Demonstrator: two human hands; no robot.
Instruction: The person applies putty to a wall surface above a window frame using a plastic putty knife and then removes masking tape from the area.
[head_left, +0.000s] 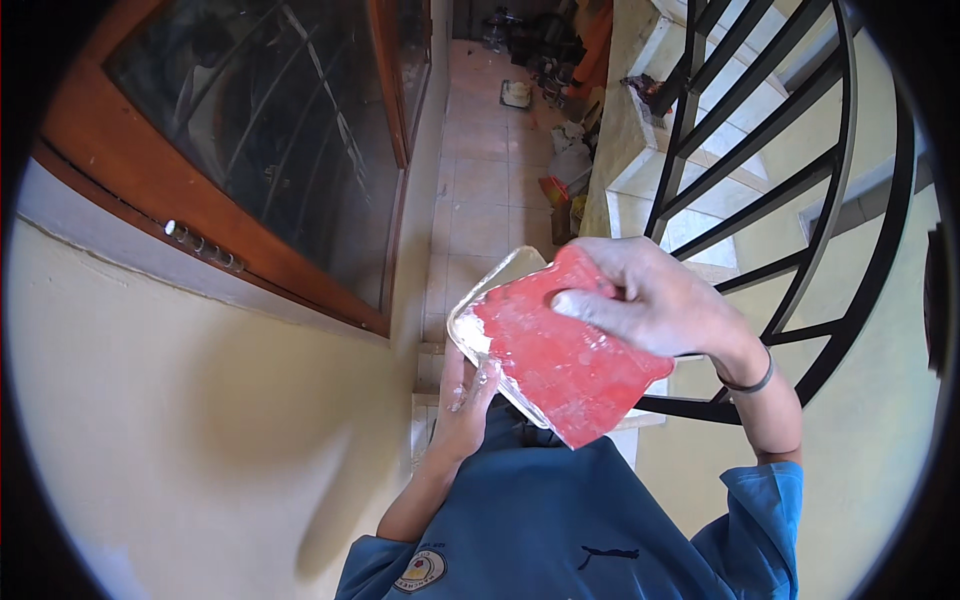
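My right hand (655, 300), dusted with white, is closed on a red flat plastic spreader (560, 345), its thumb pressed on the upper face. White smears mark the spreader, which is held tilted over a shallow pale tray (520, 262). A lump of white paste (472, 335) shows at the tray's left corner, and the spreader hides most of the inside. From the left and below, my left hand (466, 405) grips the tray, its white-smeared thumb along the edge. The rest of its fingers are mostly hidden behind the tray.
Close on the left stand a cream wall (200, 400) and a wood-framed window (260, 150) with a metal latch (200, 245). Black metal railing (800, 260) curves along the stairs (690, 180) at the right. Bags and clutter (570, 160) line the tiled floor (478, 190) below.
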